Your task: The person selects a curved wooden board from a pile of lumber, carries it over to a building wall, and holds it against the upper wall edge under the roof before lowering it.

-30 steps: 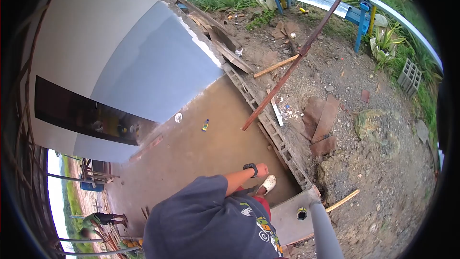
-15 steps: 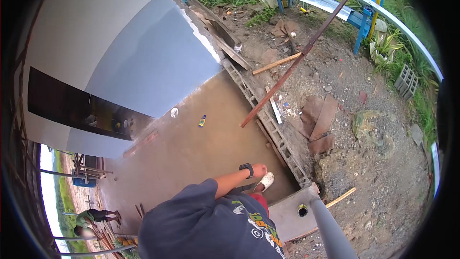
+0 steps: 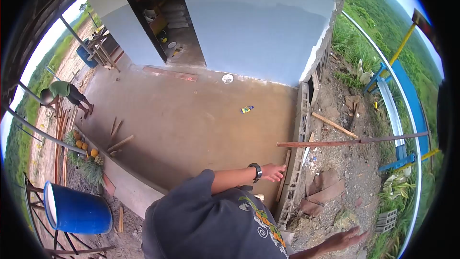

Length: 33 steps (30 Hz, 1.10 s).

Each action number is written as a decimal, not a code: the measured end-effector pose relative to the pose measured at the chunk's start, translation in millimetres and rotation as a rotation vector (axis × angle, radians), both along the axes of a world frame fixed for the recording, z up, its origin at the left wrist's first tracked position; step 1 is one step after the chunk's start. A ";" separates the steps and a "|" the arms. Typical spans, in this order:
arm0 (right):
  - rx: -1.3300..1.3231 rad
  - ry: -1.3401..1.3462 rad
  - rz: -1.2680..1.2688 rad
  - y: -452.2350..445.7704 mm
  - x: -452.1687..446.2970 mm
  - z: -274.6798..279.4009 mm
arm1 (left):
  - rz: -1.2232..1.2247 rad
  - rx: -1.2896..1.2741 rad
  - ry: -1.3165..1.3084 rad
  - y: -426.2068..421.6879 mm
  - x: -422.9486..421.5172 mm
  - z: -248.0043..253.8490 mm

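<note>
My left hand (image 3: 273,172), below a watch (image 3: 258,172), is stretched out over the floor with its fingers apart and nothing in it. It is nearest to the row of hollow blocks (image 3: 299,136) along the floor's edge. At the lower right my right hand (image 3: 343,240) shows over the gravel, fingers spread and empty. A long reddish-brown wooden bar (image 3: 330,143) crosses above the blocks, just beyond my left hand. On the brown floor (image 3: 191,120) lie a small blue and yellow bottle (image 3: 247,110) and, near the wall, a white round item (image 3: 227,79).
Another person (image 3: 64,93) bends over at the left by long wooden strips (image 3: 62,139). A blue barrel (image 3: 79,208) and pineapples (image 3: 94,153) are at the lower left. A blue-grey wall (image 3: 249,29) with a doorway stands ahead. Blue benches (image 3: 392,110) are at the right.
The view has swung round, bringing the barrel and pineapples in. My left hand has gone from closed to open fingers. My right hand has come into view at the lower right.
</note>
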State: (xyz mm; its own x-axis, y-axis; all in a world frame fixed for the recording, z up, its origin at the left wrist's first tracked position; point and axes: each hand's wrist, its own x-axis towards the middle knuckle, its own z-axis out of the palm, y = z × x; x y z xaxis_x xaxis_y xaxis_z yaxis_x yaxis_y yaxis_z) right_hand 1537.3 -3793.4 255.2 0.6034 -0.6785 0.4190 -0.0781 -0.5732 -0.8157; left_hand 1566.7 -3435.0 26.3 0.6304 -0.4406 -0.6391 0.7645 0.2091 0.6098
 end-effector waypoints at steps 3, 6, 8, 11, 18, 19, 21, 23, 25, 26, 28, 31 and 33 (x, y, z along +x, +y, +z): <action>-0.112 0.188 0.805 204.9 22.9 -5.0 | 0.213 -0.322 -0.039 32.0 -10.0 62.7; 0.064 0.229 1.471 391.6 0.8 -11.3 | 0.500 -0.663 -0.333 104.8 -32.6 118.9; -0.182 0.112 1.600 471.1 13.6 -52.8 | 0.684 -0.782 -0.424 182.4 -45.4 129.4; -0.363 0.285 1.521 553.0 31.6 -124.3 | 1.033 -0.323 -0.428 315.7 -105.7 201.1; 1.244 1.064 1.796 745.3 -41.2 -122.7 | 1.140 0.813 -1.034 447.9 -163.0 183.1; 1.457 1.065 1.780 779.1 -36.3 -112.4 | 1.021 1.142 -0.963 467.8 -171.0 152.6; 1.363 1.019 1.801 814.0 -29.7 -34.1 | 0.853 1.479 -0.635 498.4 -197.7 103.3; 1.015 0.858 1.768 848.3 11.5 -62.5 | 0.880 1.388 -0.184 525.2 -238.0 10.1; 0.380 0.793 1.640 867.6 49.9 -79.0 | 0.566 1.194 -0.023 560.9 -313.2 -140.5; 0.219 0.825 1.594 871.9 63.7 -95.0 | 0.558 1.091 0.186 561.0 -346.1 -87.6; 0.024 0.850 1.539 878.0 93.7 -153.7 | 0.522 1.203 0.279 560.1 -434.5 -209.9; -0.316 0.834 1.660 868.3 154.1 -291.0 | 0.045 1.384 0.382 546.6 -525.7 -215.5; -0.416 0.961 1.624 885.7 168.2 -309.9 | 0.860 0.600 1.144 536.3 -536.6 -165.8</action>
State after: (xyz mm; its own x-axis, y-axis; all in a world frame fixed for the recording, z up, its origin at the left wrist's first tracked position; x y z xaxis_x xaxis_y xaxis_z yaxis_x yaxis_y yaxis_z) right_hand 1705.5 -2907.7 -54.7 0.5481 0.7215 -0.4230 0.3773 -0.6647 -0.6448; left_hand 1030.2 -2898.7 -139.5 -0.3805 0.2731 -0.8835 0.6467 0.7615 -0.0432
